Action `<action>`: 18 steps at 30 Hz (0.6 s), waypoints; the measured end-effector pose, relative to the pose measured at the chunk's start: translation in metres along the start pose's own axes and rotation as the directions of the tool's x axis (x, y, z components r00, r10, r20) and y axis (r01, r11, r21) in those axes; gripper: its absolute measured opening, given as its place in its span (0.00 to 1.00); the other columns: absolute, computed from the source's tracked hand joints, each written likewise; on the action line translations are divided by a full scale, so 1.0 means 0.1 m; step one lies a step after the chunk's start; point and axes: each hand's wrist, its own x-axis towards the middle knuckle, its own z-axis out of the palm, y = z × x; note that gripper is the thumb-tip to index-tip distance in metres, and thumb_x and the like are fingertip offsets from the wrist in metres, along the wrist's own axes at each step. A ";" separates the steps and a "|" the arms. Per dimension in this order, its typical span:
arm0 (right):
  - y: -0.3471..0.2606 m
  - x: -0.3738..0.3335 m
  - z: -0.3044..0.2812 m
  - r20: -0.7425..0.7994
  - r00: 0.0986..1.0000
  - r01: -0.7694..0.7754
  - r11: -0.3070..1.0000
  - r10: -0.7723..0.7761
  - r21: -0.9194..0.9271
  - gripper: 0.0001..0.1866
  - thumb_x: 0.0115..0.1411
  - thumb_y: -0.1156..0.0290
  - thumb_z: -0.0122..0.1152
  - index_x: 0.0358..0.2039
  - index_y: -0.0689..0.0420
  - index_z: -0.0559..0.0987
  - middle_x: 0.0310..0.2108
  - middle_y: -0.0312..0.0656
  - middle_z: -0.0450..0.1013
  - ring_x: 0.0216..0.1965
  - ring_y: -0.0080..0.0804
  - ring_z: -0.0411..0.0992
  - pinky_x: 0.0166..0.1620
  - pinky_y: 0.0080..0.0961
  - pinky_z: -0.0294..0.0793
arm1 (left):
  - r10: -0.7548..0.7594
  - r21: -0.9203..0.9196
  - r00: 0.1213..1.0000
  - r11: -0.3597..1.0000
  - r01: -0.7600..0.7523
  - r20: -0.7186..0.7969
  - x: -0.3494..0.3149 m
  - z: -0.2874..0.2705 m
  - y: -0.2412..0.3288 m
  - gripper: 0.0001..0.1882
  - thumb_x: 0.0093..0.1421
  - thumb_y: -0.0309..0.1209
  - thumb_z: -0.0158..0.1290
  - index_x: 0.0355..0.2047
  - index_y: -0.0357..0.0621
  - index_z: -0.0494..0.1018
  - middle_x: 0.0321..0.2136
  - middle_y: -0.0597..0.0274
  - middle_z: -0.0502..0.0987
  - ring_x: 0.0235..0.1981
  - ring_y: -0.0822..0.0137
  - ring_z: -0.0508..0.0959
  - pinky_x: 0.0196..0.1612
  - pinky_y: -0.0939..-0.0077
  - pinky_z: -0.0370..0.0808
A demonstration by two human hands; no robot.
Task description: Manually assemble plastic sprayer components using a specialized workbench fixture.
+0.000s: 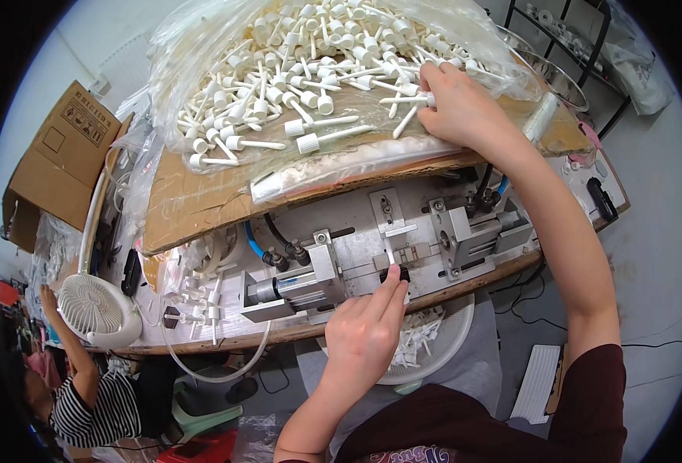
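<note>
My left hand (362, 333) is at the middle of a metal clamping fixture (410, 255). Its fingers are pressed together, the index fingertip on the fixture's center beside a small white piece; what they hold, if anything, is hidden. Farther off, my right hand (460, 106) reaches to the near right edge of a big pile of white ribbed caps with long stems (302, 77). Between its thumb and fingers is one white stemmed cap (404, 100), its stem pointing left. Another loose stem (406, 122) lies just below it.
The pile rests on plastic sheeting over a cardboard sheet (194, 208) above the fixture. Air cylinders (287, 289) flank the fixture. Beneath the table edge is a white basket (456, 347) of white pieces. A fan (94, 309) and another person in a striped shirt (98, 413) are left.
</note>
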 end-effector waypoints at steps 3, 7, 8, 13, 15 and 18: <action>0.11 -0.01 0.04 -0.078 0.993 0.094 0.993 -0.088 0.077 0.17 0.55 0.71 0.61 0.45 0.61 0.77 0.43 0.53 0.73 0.48 0.51 0.74 0.51 0.41 0.75 | -0.015 -0.010 1.000 1.000 0.015 -0.006 -0.02 0.00 0.02 0.14 0.51 0.24 0.63 0.40 0.41 0.81 0.46 0.61 0.81 0.24 0.67 0.79 0.28 0.75 0.74; 0.17 -0.10 0.05 -0.206 0.967 0.191 0.961 -0.149 0.201 0.11 0.55 0.76 0.62 0.39 0.60 0.83 0.40 0.50 0.75 0.45 0.50 0.75 0.49 0.40 0.74 | -0.020 -0.005 1.000 1.000 0.020 -0.008 -0.03 0.00 0.02 0.15 0.50 0.24 0.63 0.40 0.41 0.81 0.47 0.62 0.81 0.22 0.67 0.78 0.27 0.75 0.74; 0.15 -0.12 0.04 -0.248 0.957 0.208 0.952 -0.151 0.225 0.11 0.54 0.76 0.62 0.40 0.60 0.83 0.38 0.49 0.76 0.43 0.49 0.75 0.48 0.39 0.74 | -0.018 -0.003 1.000 1.000 0.018 -0.013 -0.03 0.02 0.01 0.15 0.50 0.24 0.63 0.40 0.41 0.81 0.47 0.62 0.81 0.22 0.67 0.78 0.27 0.75 0.74; 0.18 -0.24 -0.09 -0.375 0.925 0.235 0.869 -0.062 0.436 0.16 0.54 0.74 0.64 0.44 0.58 0.84 0.31 0.44 0.78 0.33 0.34 0.77 0.38 0.29 0.76 | -0.026 -0.002 1.000 1.000 0.026 0.004 -0.03 -0.03 0.01 0.15 0.50 0.26 0.65 0.41 0.41 0.81 0.47 0.61 0.81 0.22 0.67 0.78 0.26 0.76 0.74; 0.17 -0.28 -0.24 -0.170 0.981 0.028 0.790 0.097 0.613 0.16 0.55 0.74 0.65 0.46 0.59 0.83 0.29 0.41 0.77 0.29 0.25 0.74 0.33 0.22 0.73 | -0.035 -0.028 0.999 0.999 0.036 0.013 -0.02 -0.05 0.02 0.16 0.50 0.27 0.66 0.41 0.41 0.81 0.47 0.61 0.81 0.23 0.68 0.79 0.26 0.77 0.74; 0.26 -0.32 -0.28 -0.052 0.990 -0.038 0.593 0.133 0.805 0.16 0.57 0.72 0.66 0.47 0.61 0.83 0.28 0.36 0.77 0.25 0.16 0.70 0.28 0.16 0.68 | -0.074 -0.163 0.996 0.984 0.067 -0.039 0.00 -0.13 0.08 0.17 0.51 0.26 0.67 0.42 0.39 0.80 0.47 0.55 0.81 0.24 0.70 0.81 0.28 0.80 0.77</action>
